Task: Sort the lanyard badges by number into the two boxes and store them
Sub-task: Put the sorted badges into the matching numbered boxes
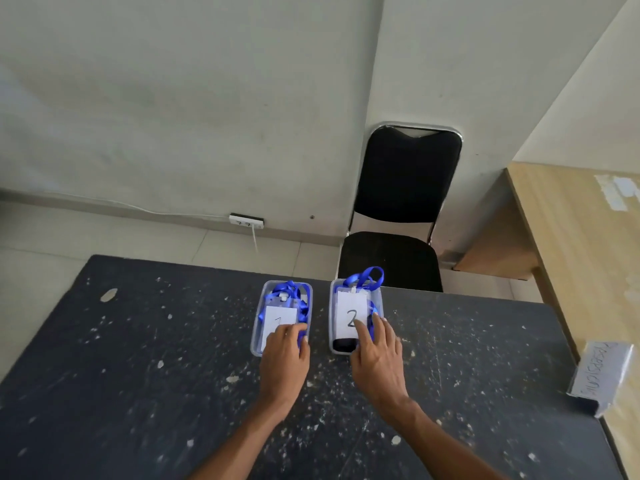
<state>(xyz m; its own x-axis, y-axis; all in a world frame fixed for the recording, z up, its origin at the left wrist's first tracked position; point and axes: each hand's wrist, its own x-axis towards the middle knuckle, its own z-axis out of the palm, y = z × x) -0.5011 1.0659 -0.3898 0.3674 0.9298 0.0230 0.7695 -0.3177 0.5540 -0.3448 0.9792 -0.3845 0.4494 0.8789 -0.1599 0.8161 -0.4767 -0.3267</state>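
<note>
Two clear plastic boxes stand side by side at the table's far edge. The left box (257, 336) holds badges with blue lanyards (289, 292); the top badge (280, 318) shows a partly covered number. The right box (333, 318) holds a badge marked 2 (350, 311), with a blue lanyard loop (369, 276) sticking up at the back. My left hand (285, 355) rests with fingers pressing on the left box's badge. My right hand (379, 355) lies with fingers flat on the right box's badge and lanyard. Neither hand grips anything.
The dark table (173, 375) is speckled with white paint. A black chair (401, 209) stands behind the boxes. A wooden desk (581, 237) is at the right, with a labelled clear object (601, 374) near the table's right edge. A wall socket (246, 220) is low on the wall.
</note>
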